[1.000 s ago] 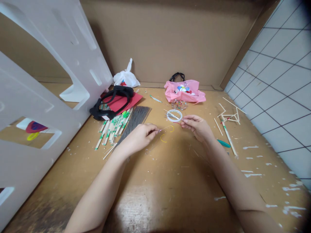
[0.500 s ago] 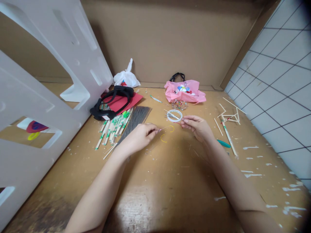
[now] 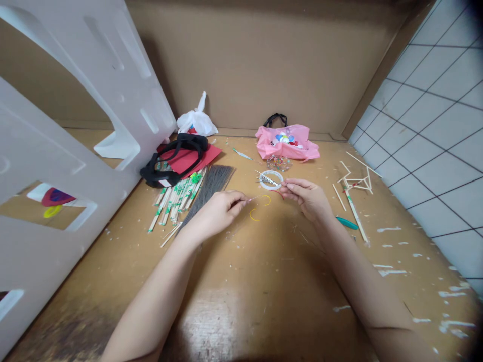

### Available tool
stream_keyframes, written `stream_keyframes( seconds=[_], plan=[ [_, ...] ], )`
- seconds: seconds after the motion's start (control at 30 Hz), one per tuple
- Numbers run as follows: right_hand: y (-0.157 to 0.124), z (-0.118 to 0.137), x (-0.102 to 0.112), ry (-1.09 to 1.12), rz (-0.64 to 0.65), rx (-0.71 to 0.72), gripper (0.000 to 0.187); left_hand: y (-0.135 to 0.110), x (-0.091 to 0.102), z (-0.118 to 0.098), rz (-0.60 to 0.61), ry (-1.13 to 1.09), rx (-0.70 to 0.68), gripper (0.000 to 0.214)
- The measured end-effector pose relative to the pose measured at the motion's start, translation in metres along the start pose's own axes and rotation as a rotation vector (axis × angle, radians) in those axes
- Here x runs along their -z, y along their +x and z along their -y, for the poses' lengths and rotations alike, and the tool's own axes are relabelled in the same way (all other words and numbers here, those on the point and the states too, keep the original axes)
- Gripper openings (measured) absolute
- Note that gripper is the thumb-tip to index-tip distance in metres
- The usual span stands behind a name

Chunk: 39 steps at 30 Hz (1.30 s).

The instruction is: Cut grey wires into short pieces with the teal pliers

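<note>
My left hand (image 3: 231, 206) is closed in a pinch on a thin strand (image 3: 255, 198), pinkish near the fingertips; whether it is wire or thread cannot be made out. Across from it, my right hand (image 3: 304, 196) also pinches, thumb against forefinger, beside the rim of a white plastic ring (image 3: 281, 177). What sits in those fingers is too small to tell. Thin silvery rods (image 3: 268, 179) lie across the ring. A short red strand (image 3: 277, 192) shows by the right fingertips. Between the hands, two curved yellow pieces (image 3: 254, 216) lie on the table.
Left are grey wires (image 3: 213, 186), paper-wrapped chopsticks (image 3: 162, 211), a black strapped headset (image 3: 162, 176) and red sheets (image 3: 211, 155). A pink bag (image 3: 264, 146) and white bag (image 3: 194, 120) stand behind. Right are a stick frame (image 3: 358, 181) and teal tool (image 3: 347, 223). A white plastic panel (image 3: 124, 100) rises left.
Both hands keep nearly the same places and pinches. The right fingers shift very slightly left, and the strand at the left fingertips looks a little different in angle.
</note>
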State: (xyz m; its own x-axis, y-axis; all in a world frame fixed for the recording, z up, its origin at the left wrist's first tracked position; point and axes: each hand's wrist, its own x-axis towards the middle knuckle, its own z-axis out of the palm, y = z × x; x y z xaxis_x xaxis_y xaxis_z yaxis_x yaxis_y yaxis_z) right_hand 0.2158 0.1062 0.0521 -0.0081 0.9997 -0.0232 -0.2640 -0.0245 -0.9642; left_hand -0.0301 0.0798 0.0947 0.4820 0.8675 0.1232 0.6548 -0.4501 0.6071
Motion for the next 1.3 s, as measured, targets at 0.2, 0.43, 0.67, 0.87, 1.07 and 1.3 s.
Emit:
stream_keyframes(
  seconds=[0.2,0.43,0.67,0.87,1.07,1.3],
  plan=[
    [-0.001,0.001,0.000,0.049,0.010,-0.033,0.018,0.000,0.000,0.001,-0.020,-0.016,-0.014,0.025],
    [-0.001,0.001,-0.001,0.119,0.021,-0.090,0.018,-0.001,-0.002,0.003,-0.032,-0.022,-0.027,0.025],
    [-0.003,0.002,-0.004,0.141,0.033,-0.096,0.018,0.001,-0.002,0.002,-0.038,-0.003,-0.039,0.024],
    [-0.008,0.008,-0.009,0.182,0.034,-0.086,0.025,0.001,-0.002,-0.001,-0.025,-0.031,-0.016,0.024],
    [-0.012,0.011,-0.014,0.116,0.086,-0.081,0.018,0.001,-0.004,-0.001,-0.002,-0.128,-0.018,0.025],
    [-0.019,0.015,-0.019,-0.072,0.157,-0.069,0.022,0.002,-0.009,0.005,0.021,-0.295,-0.009,0.028]
  ],
)
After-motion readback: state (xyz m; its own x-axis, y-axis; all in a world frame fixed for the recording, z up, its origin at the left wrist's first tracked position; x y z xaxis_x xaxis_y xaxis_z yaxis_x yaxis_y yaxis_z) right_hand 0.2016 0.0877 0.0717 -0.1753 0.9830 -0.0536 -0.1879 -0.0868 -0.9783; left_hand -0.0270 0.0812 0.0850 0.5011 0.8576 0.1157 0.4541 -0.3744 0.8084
